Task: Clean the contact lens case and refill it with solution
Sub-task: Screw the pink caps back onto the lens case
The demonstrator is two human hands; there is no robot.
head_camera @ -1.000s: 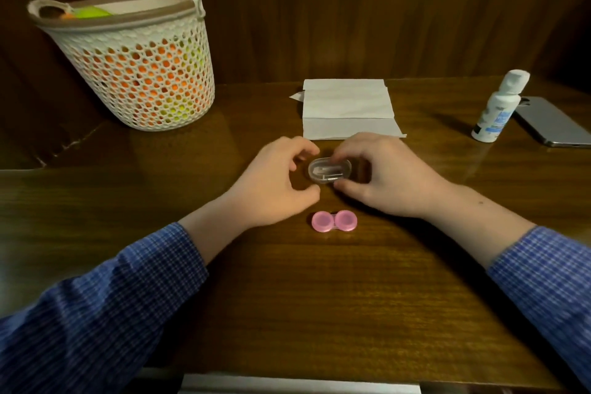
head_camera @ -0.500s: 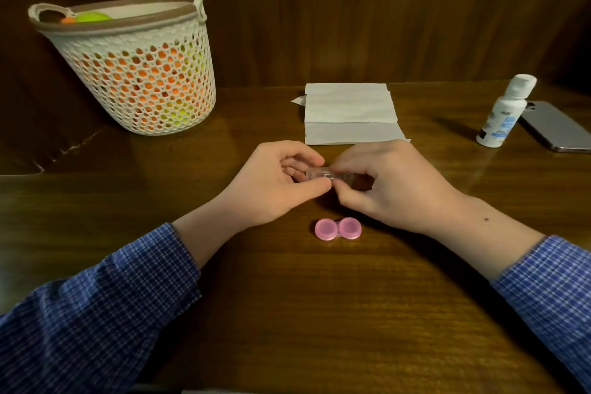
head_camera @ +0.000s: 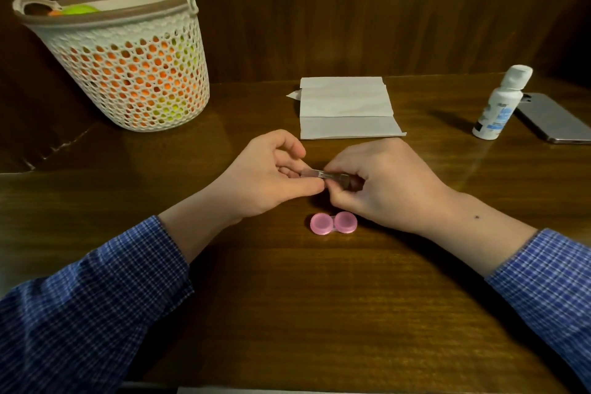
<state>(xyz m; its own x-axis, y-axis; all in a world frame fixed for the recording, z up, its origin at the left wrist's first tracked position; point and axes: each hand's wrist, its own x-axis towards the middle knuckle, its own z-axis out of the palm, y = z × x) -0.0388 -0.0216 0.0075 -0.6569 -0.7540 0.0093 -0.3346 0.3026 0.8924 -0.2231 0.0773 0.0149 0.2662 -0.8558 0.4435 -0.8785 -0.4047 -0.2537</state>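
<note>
Left hand (head_camera: 265,174) and right hand (head_camera: 383,182) grips both clamped on small clear plastic case (head_camera: 323,174) mid-surface; pink twin-cup lens case (head_camera: 333,223) just nearer front edge; white solution bottle (head_camera: 500,104) near right edge.

On the table (head_camera: 287,313), basket (head_camera: 128,73) far left, tissue (head_camera: 347,107) centre back, bottle (head_camera: 499,105) right.

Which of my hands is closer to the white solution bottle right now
Right. Your right hand is mid-table, with the solution bottle further right and back. Your left hand sits further left, both pinching the clear case.
</note>
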